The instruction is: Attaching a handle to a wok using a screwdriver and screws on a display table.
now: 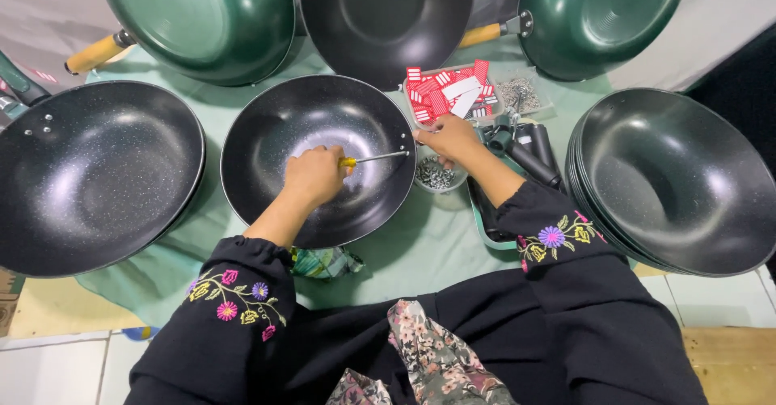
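Left hand (314, 175) grip clenched around the yellow-handled metal screwdriver (373, 159), inside the black speckled round wok (267, 142). Right hand (449, 138) grip grasps the wok rim.

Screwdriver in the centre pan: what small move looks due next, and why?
Probably turning the screwdriver in place. The left hand grips its yellow handle, and the tip points at the holes in the black pan wall, where the right hand steadies the rim. Whether a screw is seated is too small to tell.
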